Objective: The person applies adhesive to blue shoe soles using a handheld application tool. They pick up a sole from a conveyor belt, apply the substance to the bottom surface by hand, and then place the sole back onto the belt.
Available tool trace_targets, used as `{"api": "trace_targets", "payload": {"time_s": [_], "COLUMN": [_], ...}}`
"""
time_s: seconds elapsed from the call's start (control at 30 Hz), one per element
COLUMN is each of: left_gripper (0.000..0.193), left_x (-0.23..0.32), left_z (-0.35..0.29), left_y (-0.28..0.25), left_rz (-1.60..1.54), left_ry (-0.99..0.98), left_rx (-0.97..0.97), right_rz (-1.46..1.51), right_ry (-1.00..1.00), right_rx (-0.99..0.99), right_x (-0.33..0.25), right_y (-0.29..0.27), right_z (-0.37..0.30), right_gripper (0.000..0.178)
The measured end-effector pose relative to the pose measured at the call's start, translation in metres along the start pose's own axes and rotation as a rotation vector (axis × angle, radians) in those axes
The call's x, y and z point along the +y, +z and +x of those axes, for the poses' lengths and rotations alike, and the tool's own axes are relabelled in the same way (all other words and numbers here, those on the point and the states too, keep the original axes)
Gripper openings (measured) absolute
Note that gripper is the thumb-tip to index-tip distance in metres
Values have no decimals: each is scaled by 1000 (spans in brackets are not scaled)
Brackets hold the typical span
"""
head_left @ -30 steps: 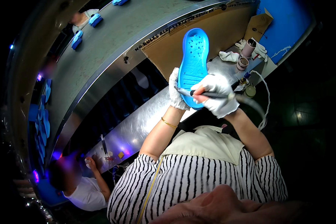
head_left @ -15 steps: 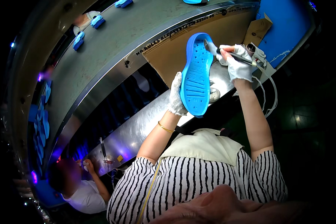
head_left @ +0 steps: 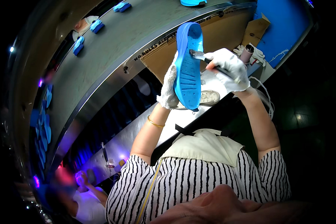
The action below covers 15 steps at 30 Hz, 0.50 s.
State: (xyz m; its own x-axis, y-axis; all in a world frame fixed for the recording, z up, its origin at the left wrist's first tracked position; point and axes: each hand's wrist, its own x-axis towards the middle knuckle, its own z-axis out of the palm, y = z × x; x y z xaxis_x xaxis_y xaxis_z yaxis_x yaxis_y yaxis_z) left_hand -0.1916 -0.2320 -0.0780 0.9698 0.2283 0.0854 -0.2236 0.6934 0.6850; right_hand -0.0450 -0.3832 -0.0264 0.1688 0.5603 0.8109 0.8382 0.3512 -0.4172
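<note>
A blue shoe sole, its hollow inner side facing me, is tilted upright in front of me. My left hand, in a white knit glove, is closed around its left edge, and the fingertips are hidden behind the sole. In my gloved right hand is a brush with a dark handle, gripped between thumb and fingers. Its bristles touch the inside of the sole in the upper half. Below the sole, a beige shoe-shaped piece with holes lies on the metal bench.
A curved conveyor belt carries several blue sole pieces. Cardboard lines its near side. At the right stand a brownish bottle and white gloves, by a blue panel. A co-worker sits lower left.
The sole has moved up and left and turned slightly. The brush has gone from near its top end down toward the middle. More of the beige piece shows. The co-worker has shifted lower.
</note>
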Motion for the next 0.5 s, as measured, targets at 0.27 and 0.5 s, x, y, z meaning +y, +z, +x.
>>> {"api": "trace_targets", "payload": {"time_s": [0.27, 0.5], "left_gripper": [72, 61], "left_x": [128, 183], "left_z": [85, 88], "left_y": [16, -58], "left_rz": [178, 2016], "left_ry": [232, 156], "left_rx": [-80, 814], "right_rz": [45, 142], "right_ry": [92, 231], "right_rx": [133, 58], "right_x": [-23, -14], "right_y": [-14, 3], "right_z": [-6, -38], "right_gripper": [22, 22]}}
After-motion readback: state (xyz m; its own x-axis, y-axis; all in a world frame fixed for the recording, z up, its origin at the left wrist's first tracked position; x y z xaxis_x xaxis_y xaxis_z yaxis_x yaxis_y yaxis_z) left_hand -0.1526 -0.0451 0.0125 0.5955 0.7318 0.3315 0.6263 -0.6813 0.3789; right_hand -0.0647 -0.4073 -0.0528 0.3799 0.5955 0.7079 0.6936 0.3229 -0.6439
